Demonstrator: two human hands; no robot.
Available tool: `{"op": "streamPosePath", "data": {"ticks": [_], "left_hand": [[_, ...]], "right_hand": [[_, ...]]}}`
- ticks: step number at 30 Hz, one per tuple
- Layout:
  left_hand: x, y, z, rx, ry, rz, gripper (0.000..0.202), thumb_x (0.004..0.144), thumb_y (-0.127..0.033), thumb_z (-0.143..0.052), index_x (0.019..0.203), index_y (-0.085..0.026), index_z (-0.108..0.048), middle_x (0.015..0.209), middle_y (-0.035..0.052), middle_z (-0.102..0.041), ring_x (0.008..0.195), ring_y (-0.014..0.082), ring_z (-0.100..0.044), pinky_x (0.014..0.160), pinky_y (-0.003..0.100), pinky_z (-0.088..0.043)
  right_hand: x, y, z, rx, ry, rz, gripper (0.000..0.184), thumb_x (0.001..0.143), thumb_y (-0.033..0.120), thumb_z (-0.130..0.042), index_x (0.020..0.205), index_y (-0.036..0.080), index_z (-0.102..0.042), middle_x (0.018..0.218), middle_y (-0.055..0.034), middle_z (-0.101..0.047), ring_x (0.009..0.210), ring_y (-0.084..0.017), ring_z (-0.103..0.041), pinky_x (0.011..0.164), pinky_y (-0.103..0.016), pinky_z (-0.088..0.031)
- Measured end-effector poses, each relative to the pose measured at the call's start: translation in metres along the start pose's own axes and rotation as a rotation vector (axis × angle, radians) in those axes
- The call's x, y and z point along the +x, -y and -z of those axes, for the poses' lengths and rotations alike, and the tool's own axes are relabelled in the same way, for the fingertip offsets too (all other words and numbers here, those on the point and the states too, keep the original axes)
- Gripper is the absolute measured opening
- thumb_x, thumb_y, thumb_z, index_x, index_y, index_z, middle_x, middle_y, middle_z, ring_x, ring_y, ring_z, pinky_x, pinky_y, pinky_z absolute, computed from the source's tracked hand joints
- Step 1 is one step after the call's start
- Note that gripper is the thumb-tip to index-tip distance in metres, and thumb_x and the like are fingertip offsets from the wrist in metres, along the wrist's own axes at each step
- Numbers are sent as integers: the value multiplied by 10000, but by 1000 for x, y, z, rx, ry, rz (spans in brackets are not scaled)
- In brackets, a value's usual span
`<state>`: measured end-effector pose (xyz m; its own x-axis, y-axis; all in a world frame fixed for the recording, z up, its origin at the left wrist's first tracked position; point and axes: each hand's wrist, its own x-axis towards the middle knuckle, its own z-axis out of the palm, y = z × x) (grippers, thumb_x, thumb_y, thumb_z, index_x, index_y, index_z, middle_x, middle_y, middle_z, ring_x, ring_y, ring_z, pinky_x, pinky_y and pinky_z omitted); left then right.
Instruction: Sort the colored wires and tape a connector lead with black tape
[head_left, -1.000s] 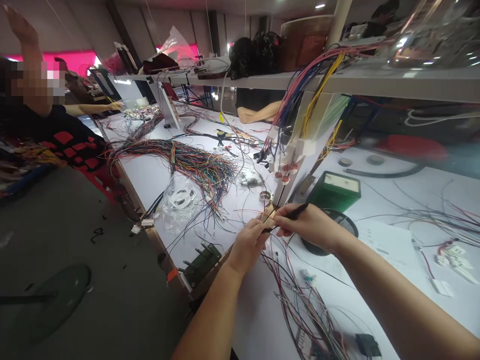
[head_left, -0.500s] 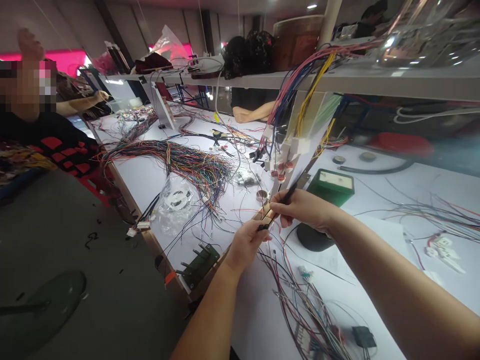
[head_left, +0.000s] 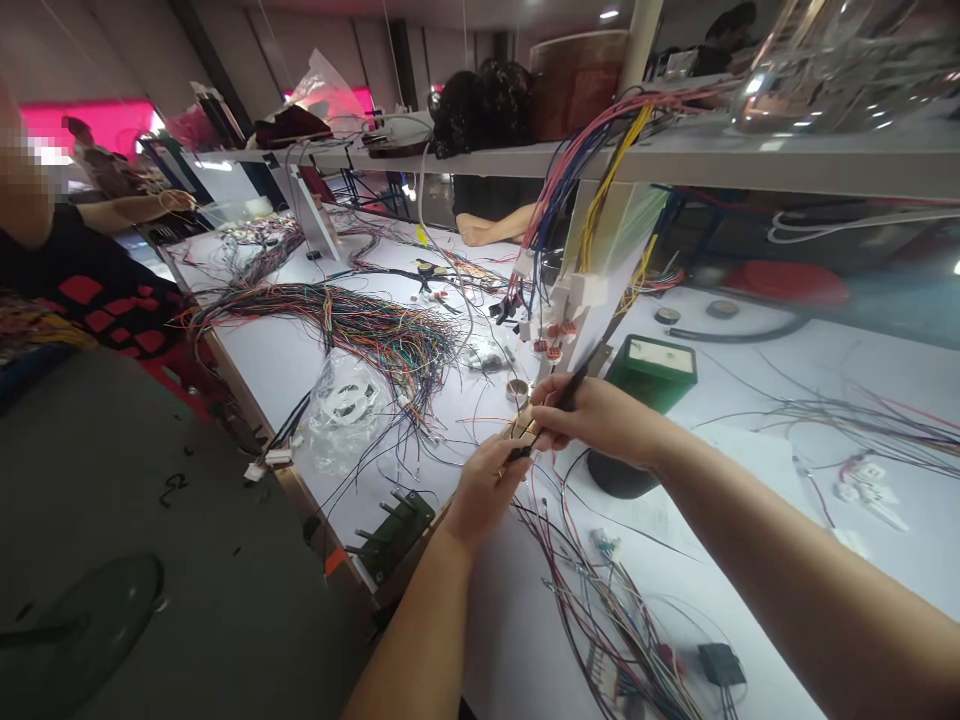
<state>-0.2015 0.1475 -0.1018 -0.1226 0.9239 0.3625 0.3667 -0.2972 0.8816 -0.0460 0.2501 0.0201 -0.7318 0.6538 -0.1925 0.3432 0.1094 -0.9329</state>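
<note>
My left hand [head_left: 484,487] is closed in a pinch on a small black connector with thin wires [head_left: 519,452] just above the white bench [head_left: 525,620]. My right hand [head_left: 592,415] is closed round a thin black pen-like tool [head_left: 576,380] whose tip meets the connector. The two hands touch at the fingertips. A loose bundle of coloured wires [head_left: 600,610] trails from under the hands toward me and ends near a black connector [head_left: 721,662].
A green box [head_left: 654,368] and a round black dish [head_left: 611,475] lie behind my right hand. An upright white board with hanging wires [head_left: 592,290] stands beyond. A large wire harness [head_left: 360,325], a plastic bag [head_left: 341,405] and a green pegged jig [head_left: 394,528] lie left. A seated person [head_left: 60,270] is at far left.
My hands rose slightly and shifted left with the connector and tool; the tool now points more steeply up. The person at far left lowered a raised arm.
</note>
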Motion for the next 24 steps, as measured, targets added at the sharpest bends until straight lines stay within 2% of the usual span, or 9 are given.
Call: {"op": "streamPosePath", "data": {"ticks": [2,4,6,9,14,18,21,24], "left_hand": [[1,2,1,9,-27,30,213,921,-325,-530,1060,-210,-643,789,18,-540,702,129,-558,652,250,-486],[1,2,1,31,-35,42,201,922,-331,-527,1010,-204,-657,755,11,-537,686,125,-550,642,246,-482],[1,1,-1,50,-30,19,197,921,-328,-528,982,-200,-665,764,18,-557,699,130,-559,665,255,-485],[-1,-2,-3,61,-5,-57,199,922,-311,-526,1027,-205,-657,830,39,-597,757,148,-579,720,278,-491],[-4,-6,-6,156,92,-134,210,918,-304,-538,1063,-181,-629,842,60,-594,760,167,-566,717,293,-484],[-4,-12,-7,157,148,-155,221,917,-298,-538,1080,-176,-620,897,78,-613,836,189,-582,782,314,-485],[-3,-12,-9,-3,106,-29,276,894,-330,-568,1124,-180,-599,913,65,-627,810,172,-584,756,296,-493],[0,-5,-10,-231,73,230,310,863,-406,-591,1046,-157,-609,728,10,-598,599,113,-539,566,227,-456]], "right_hand": [[-9,3,-8,-175,-60,112,71,859,291,-579,862,221,-576,732,4,-673,672,-156,-622,632,-267,-480],[-16,5,-14,-325,-73,209,84,873,287,-555,836,234,-608,771,12,-677,730,-163,-621,677,-273,-469],[-19,6,-14,-385,-73,230,118,880,296,-547,831,241,-639,811,11,-685,770,-172,-628,710,-280,-470],[-14,4,-6,-361,-40,143,130,870,303,-561,815,232,-655,754,7,-687,709,-169,-638,675,-275,-490],[3,-3,8,-103,133,-73,226,849,400,-618,762,192,-613,687,-39,-689,613,-167,-644,568,-261,-531],[8,-4,14,29,210,-137,332,798,482,-686,728,168,-602,683,-60,-686,570,-138,-630,512,-223,-523],[6,-4,13,96,183,-135,346,802,485,-687,746,156,-596,677,-59,-681,577,-130,-635,525,-214,-527],[-2,-4,4,77,36,-77,251,848,411,-639,786,173,-587,695,-48,-687,613,-139,-645,576,-237,-538]]}}
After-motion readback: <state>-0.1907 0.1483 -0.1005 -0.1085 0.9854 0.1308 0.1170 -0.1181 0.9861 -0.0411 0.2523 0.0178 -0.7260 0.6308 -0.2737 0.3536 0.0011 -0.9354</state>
